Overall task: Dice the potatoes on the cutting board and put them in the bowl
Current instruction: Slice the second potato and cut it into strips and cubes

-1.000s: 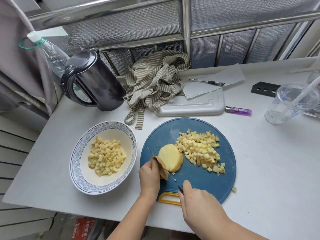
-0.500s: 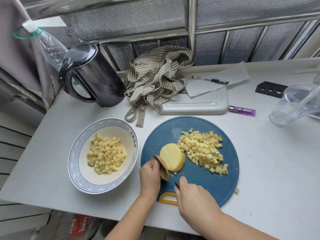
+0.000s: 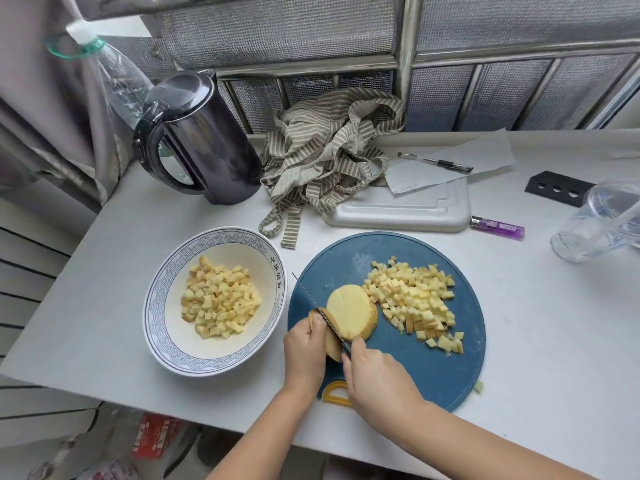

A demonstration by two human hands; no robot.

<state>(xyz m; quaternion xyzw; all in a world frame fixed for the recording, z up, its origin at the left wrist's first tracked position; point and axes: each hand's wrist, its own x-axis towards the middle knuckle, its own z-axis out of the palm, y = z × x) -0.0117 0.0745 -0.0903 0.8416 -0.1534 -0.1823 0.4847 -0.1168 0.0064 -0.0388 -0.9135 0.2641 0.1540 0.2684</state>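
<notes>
A white table (image 3: 554, 323) stands against a metal window frame (image 3: 404, 46) backed with silvery quilted panels (image 3: 277, 29). A grey curtain (image 3: 34, 133) hangs at the left. Soft, even daylight falls across the tabletop.

Narrow gap between bowl (image 3: 154, 306) and cutting board (image 3: 433, 368). Kettle (image 3: 207, 143), apron (image 3: 322, 157), tray (image 3: 398, 213) crowd the back. Counter (image 3: 554, 323) open right of board.

The cutting board (image 3: 433, 368) was blue with a yellow handle (image 3: 334, 400). The bowl (image 3: 162, 289) was white, its rim blue-patterned; the cloth (image 3: 322, 157) was beige-striped.
</notes>
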